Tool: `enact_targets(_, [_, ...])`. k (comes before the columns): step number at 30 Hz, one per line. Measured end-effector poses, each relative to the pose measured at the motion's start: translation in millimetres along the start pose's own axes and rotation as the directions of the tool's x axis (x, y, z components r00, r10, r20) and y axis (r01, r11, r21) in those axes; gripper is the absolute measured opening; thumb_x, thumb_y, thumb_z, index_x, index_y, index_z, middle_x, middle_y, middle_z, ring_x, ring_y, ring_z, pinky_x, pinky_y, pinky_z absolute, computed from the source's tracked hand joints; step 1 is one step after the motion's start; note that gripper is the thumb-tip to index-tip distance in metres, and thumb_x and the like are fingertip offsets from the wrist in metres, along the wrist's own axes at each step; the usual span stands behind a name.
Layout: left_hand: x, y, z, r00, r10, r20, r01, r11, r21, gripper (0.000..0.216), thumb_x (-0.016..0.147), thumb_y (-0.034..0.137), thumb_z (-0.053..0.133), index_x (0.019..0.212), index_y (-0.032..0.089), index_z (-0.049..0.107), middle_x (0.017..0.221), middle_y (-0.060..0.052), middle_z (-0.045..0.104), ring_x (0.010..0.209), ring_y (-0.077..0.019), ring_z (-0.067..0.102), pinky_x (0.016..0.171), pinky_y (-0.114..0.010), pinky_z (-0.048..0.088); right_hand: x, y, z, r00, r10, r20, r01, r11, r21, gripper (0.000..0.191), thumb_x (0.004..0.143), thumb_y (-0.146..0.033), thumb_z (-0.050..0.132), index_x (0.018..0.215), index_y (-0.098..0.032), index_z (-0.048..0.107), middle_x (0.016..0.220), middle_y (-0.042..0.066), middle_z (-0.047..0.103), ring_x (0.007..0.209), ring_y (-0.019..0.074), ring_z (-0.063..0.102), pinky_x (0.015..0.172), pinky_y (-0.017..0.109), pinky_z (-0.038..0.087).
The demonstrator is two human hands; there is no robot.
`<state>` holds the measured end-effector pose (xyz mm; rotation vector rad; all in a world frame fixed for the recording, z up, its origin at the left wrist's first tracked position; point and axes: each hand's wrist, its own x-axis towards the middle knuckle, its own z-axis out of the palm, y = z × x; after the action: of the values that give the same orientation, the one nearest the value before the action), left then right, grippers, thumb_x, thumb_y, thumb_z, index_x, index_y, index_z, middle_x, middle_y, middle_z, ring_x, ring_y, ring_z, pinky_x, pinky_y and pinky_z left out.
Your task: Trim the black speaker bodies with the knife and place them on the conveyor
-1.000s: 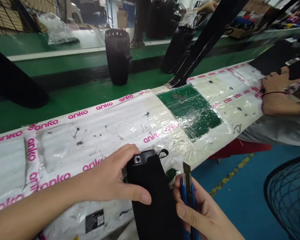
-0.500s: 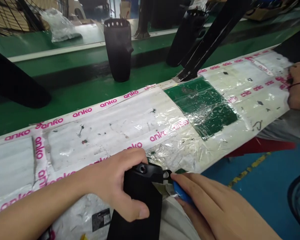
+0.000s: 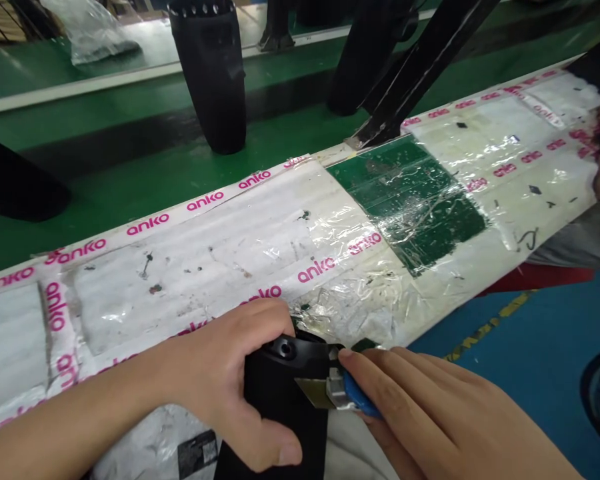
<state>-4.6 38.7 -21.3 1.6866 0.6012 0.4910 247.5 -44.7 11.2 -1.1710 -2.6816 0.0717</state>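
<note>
Black case (image 3: pixel 285 393), at near edge of tabletop (image 3: pixel 220 233); left hand (image 3: pixel 225 373) arched, gripping its top end. Blue knife (image 3: pixel 359 395), gripped in right hand (image 3: pixel 425 407), knuckles up, blade (image 3: pixel 316 392) leftward over case. Beyond, open taped tabletop; farther, black tapered housing (image 3: pixel 213 77).

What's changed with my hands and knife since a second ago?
Your right hand has moved the knife left from beside the black piece to over its far end, blade now pointing left, not away. Nothing was let go; your left hand still holds the black piece.
</note>
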Motion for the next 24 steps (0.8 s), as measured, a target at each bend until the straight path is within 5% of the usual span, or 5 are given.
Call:
enact_targets(18, [-0.1, -2.5, 0.6, 1.0, 0.019, -0.012, -0.019, 1.0, 0.009, 0.051, 0.06, 0.056, 0.085, 0.077, 0.021, 0.051, 0.074, 0.004, 0.047, 0.063, -0.0122, 0.04, 0.055, -0.027, 0.032, -0.2, 4.5, 5.1, 0.997, -0.021, 0.07, 0.023, 0.999, -0.035, 0.046, 0.086, -0.005, 0.043, 0.13, -0.01, 0.056, 0.086, 0.005, 0.072, 0.066, 0.0247, 0.068, 0.054, 0.041, 0.053])
enact_targets(24, [1.0, -0.9, 3.8, 0.999, 0.043, -0.017, -0.042, 0.997, 0.063, 0.054, 0.064, 0.057, 0.082, 0.074, 0.022, 0.042, 0.071, 0.005, 0.04, 0.062, -0.0122, 0.033, 0.053, -0.028, 0.026, -3.0, -0.3, -1.9, 0.984, -0.017, 0.179, 0.037, 0.994, -0.108, 0.049, 0.082, -0.006, 0.05, 0.131, -0.008, 0.056, 0.089, 0.008, 0.069, 0.068, 0.0259, 0.066, 0.054, 0.04, 0.055])
